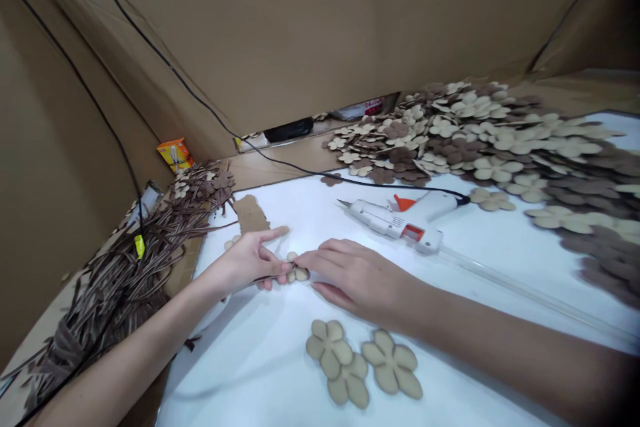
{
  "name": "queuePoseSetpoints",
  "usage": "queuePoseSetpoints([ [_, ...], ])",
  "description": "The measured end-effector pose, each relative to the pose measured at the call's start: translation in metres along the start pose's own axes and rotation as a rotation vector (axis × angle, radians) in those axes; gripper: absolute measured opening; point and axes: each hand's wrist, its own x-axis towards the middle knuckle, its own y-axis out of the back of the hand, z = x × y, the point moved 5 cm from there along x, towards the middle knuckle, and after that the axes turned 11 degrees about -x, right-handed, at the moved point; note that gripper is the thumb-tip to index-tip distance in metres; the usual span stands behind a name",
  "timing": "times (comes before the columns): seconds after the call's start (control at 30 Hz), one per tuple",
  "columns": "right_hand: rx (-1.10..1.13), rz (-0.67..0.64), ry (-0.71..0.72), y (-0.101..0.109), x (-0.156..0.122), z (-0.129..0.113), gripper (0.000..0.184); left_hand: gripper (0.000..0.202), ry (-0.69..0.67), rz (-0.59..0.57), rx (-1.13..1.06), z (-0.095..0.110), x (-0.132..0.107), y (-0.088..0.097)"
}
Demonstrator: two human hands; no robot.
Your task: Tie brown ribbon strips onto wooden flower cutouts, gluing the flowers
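Near the middle of the white board [240, 373] my left hand [245, 260] has its fingertips closed on a thin brown strip, one digit stretched out above. At those fingertips is a small beige petal flower [299, 274], partly covered. My right hand [355, 273] reaches in from the right, palm down, its long fingers stretched out. Its fingertips touch the flower, while the thumb lies apart and lower. Closer to me lie several beige flower cutouts, among them a left one [329, 347] overlapping another [349, 380], and a separate one [393, 363].
A white glue gun [395, 220] with a long clear glue stick [530, 293] lies behind my right hand. Flower cutouts [465, 127] are heaped at the back right. Brown strips [125, 287] pile up at left. A torn cardboard piece [251, 213] and orange packet [175, 155] are behind.
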Motion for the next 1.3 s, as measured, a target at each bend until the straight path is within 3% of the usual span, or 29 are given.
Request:
queuePoseSetpoints([
  [0.4,-0.105,0.135,0.093,0.001,-0.005,-0.004,0.033,0.088,0.048,-0.036,-0.024,-0.005,0.005,0.0],
  [0.63,-0.236,0.12,0.101,-0.001,-0.006,-0.007,0.037,0.089,0.048,-0.041,-0.061,-0.009,0.006,0.0],
  [0.93,-0.504,0.055,0.237,-0.004,-0.007,-0.015,0.041,0.085,0.069,-0.021,-0.045,-0.01,0.007,0.0],
  [1.3,-0.177,0.155,0.127,0.004,-0.005,-0.006,0.034,0.077,0.043,-0.036,-0.05,-0.011,0.005,0.0],
])
